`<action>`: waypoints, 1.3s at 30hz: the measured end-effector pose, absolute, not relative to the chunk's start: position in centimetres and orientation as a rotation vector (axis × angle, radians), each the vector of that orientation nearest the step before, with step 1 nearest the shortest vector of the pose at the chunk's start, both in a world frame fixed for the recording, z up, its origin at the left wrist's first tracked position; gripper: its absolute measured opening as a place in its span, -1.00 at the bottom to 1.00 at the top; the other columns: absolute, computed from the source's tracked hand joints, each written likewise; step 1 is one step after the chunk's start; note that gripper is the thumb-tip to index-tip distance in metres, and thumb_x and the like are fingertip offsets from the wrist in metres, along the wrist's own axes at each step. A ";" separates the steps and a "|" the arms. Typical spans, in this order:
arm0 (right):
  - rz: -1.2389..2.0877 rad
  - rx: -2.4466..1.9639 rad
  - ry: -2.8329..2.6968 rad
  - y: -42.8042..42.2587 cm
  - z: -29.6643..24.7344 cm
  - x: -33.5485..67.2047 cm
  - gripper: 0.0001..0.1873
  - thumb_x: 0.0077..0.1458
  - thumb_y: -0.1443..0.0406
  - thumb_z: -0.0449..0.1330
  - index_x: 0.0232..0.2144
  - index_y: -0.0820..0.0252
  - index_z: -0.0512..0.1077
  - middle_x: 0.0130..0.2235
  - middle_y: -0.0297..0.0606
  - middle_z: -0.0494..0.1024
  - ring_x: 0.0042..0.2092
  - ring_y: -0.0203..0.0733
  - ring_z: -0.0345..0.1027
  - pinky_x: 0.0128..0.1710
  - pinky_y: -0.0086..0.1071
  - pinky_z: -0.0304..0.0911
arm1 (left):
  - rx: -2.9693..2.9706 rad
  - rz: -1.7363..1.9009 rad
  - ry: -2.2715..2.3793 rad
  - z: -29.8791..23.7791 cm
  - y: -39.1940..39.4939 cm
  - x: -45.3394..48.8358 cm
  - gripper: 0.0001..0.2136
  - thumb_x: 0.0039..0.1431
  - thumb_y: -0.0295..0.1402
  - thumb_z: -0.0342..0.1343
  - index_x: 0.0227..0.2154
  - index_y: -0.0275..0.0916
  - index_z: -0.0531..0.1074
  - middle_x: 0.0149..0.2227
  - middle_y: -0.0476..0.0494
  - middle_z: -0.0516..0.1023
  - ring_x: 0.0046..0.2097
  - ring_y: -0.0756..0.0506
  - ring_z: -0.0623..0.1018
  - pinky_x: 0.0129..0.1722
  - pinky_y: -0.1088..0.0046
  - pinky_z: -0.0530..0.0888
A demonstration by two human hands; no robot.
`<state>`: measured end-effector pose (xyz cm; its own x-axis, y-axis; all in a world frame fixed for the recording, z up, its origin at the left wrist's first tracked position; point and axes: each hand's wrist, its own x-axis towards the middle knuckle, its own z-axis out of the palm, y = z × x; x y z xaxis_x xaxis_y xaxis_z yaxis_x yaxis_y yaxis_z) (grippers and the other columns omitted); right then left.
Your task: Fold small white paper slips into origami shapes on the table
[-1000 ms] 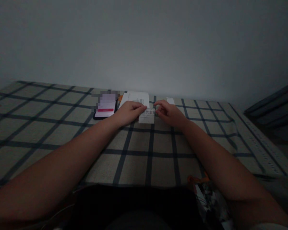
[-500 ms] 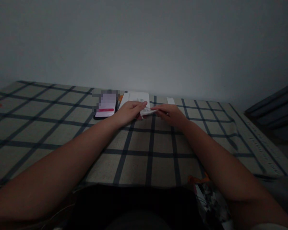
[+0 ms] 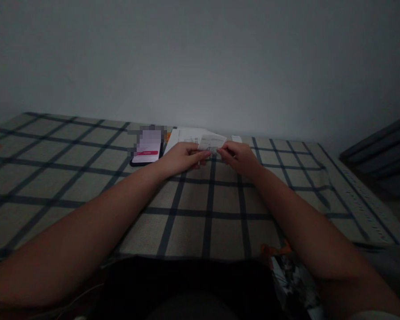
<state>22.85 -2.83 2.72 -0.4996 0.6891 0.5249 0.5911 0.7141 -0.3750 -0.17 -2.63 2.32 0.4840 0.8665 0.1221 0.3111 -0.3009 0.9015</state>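
Observation:
Between my hands is a small whitish sheet of paper with faint marks, raised above the cloth and tilted toward me. My left hand pinches its lower left part, thumb on the near face. The fingers of my right hand close on its lower right corner. Behind my left hand lies a white booklet or sheet with a grey drawing, partly covered by the hand and the paper. A white strip lies just beyond my right hand.
A phone with a lit screen lies left of my left hand. The checked cloth covers the table up to the grey wall. At the near right edge is a patterned bag or packet, half hidden by my arm.
The paper has been tipped up from nearly flat, so its face now shows. My left thumb has moved down and right, and my right fingers have drawn together at its corner.

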 end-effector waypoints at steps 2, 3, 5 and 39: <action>0.199 -0.948 -2.256 -2.9 2.7 22.9 -0.65 0.28 0.14 0.05 -0.47 0.21 0.34 -0.53 -0.36 0.35 -0.49 -0.35 0.15 -0.45 -0.42 -0.01 | 1.836 0.786 0.967 2.3 -2.6 -0.1 -0.61 0.12 -0.04 0.18 -0.26 -0.32 0.55 -0.45 -0.12 0.54 -0.46 0.00 0.48 -0.50 0.51 0.37; 0.203 -0.938 -2.260 -2.9 2.6 22.9 -0.66 0.28 0.13 0.05 -0.47 0.21 0.34 -0.53 -0.37 0.35 -0.50 -0.36 0.14 -0.45 -0.43 -0.01 | 1.827 0.789 0.957 2.3 -2.6 -0.1 -0.63 0.13 -0.06 0.18 -0.25 -0.32 0.54 -0.44 -0.11 0.54 -0.47 0.01 0.48 -0.49 0.51 0.37; 0.195 -0.917 -2.265 -3.0 2.7 22.9 -0.68 0.27 0.13 0.07 -0.45 0.20 0.34 -0.53 -0.38 0.34 -0.50 -0.36 0.13 -0.46 -0.43 -0.01 | 1.804 0.795 0.948 2.2 -2.6 -0.1 -0.66 0.15 -0.10 0.17 -0.25 -0.31 0.54 -0.43 -0.11 0.54 -0.47 0.02 0.48 -0.48 0.52 0.38; 0.263 -0.876 -2.210 -3.5 2.6 22.6 -0.65 0.23 0.05 0.13 -0.44 0.18 0.31 -0.52 -0.39 0.38 -0.49 -0.37 0.20 -0.46 -0.44 0.07 | 1.681 0.778 0.728 2.4 -2.4 -0.6 -0.79 0.01 -0.40 0.08 -0.25 -0.29 0.48 -0.28 -0.13 0.56 -0.42 -0.01 0.50 -0.42 0.47 0.42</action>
